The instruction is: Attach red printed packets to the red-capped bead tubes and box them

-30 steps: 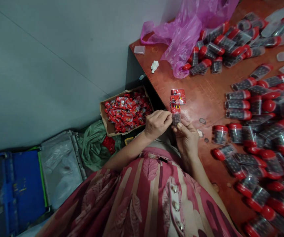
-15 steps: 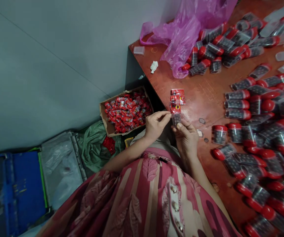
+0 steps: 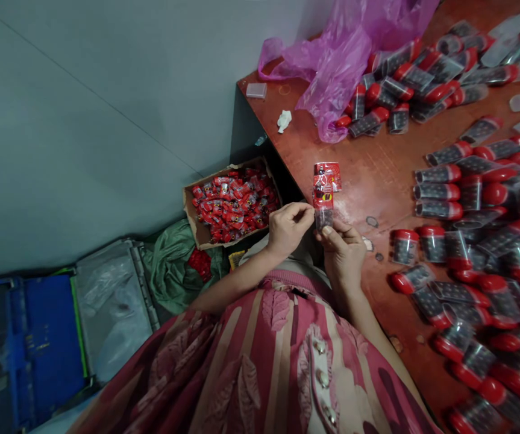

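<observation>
My right hand (image 3: 343, 250) pinches the lower end of a small clear plastic packet (image 3: 323, 196) with a red printed card, its dark dotted bottom part by my thumb. At the packet's left edge, my left hand (image 3: 290, 226) has thumb and forefinger pressed together; whatever they may grip is too small to make out. Just beyond the packet, partly covered by it, a red printed card (image 3: 333, 170) lies on the table. Left of my hands stands a cardboard box (image 3: 203, 236) filled with many small red packets (image 3: 232, 202).
Many clear containers with red caps (image 3: 438, 191) crowd the right side of the red-brown table (image 3: 377, 172). A pink plastic bag (image 3: 332, 78) lies at the back, near crumpled white paper (image 3: 284, 121). Green cloth (image 3: 169, 265) and a blue crate (image 3: 52, 331) are at lower left.
Almost nothing differs: the view has shifted slightly, and the packet has turned a little in my right hand. Both hands keep the same hold.
</observation>
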